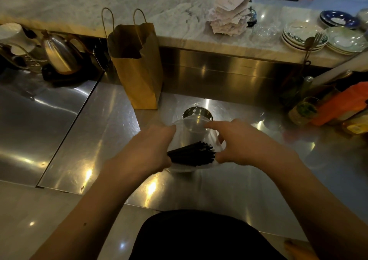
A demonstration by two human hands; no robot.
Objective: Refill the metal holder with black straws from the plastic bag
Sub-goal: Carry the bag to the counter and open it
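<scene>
Steel counter (111, 132), seamed into panels. Metal holder (197, 114) stands on it just beyond the 2 hands. Paper bag (139, 68) upright, beyond and left of the left hand (151, 148). Kettle (59, 54) on a dark base, far left of that hand. Orange packets (342, 104) and a small jar (304, 111) lie right of the right hand (245, 142). Raised marble ledge (99, 4) behind carries receipts (229, 10) and 3 plate stacks (304, 36).

Paper bag (137, 68), kettle (59, 54) — perhaps receipts (229, 14)
</scene>
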